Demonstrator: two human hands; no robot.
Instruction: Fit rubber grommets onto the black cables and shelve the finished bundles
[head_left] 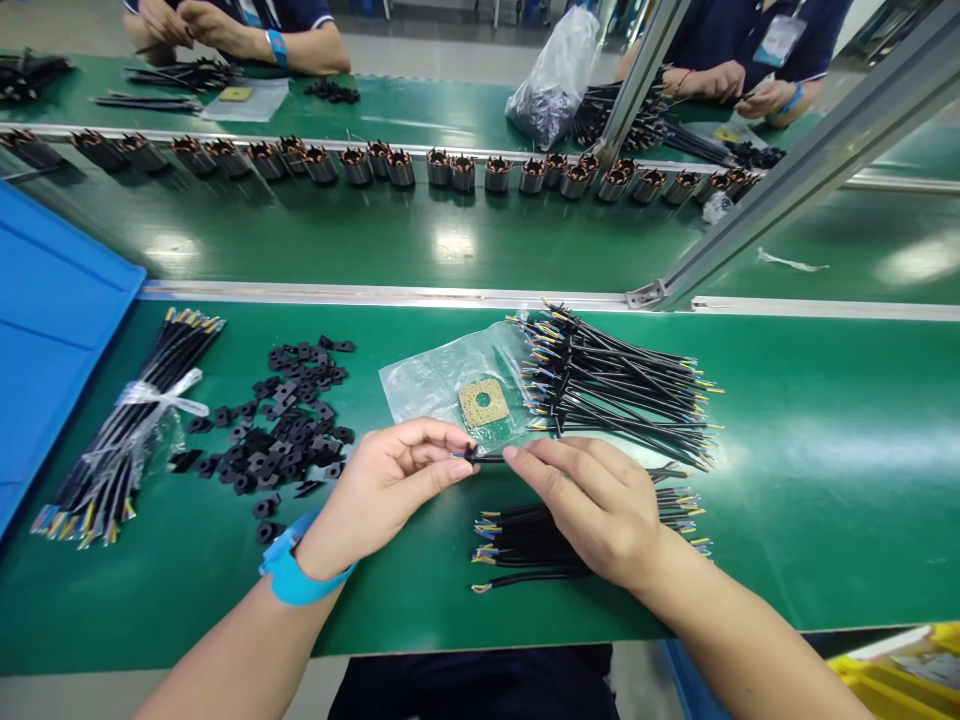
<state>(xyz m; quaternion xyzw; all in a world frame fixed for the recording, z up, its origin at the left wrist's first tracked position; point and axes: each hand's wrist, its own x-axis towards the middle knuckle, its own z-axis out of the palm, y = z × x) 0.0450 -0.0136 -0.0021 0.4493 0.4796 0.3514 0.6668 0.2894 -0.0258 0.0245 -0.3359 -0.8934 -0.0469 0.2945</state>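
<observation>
A short black cable [491, 459] runs level between my two hands. My left hand [390, 485] is closed, pinching a small black block [471, 453] at the cable's left end. Fingers of my right hand [600, 505] are closed round the cable farther right, hiding the rest of it. Under that hand lies a row of loose cables [525, 535] with bare coloured wire ends. Behind it is a heap of cables [622, 385] with black pieces near their left ends. A yellow sponge [484, 402] with a hole sits on a clear plastic bag [420, 380] just beyond my fingertips.
Loose black blocks [289, 440] are scattered left of my hands, beside a tied cable bundle [142, 420]. A blue bin [52, 330] borders the left side. Beyond the metal rail [390, 294] stands a row of copper-wound motor parts [401, 170]. Two people work across the line.
</observation>
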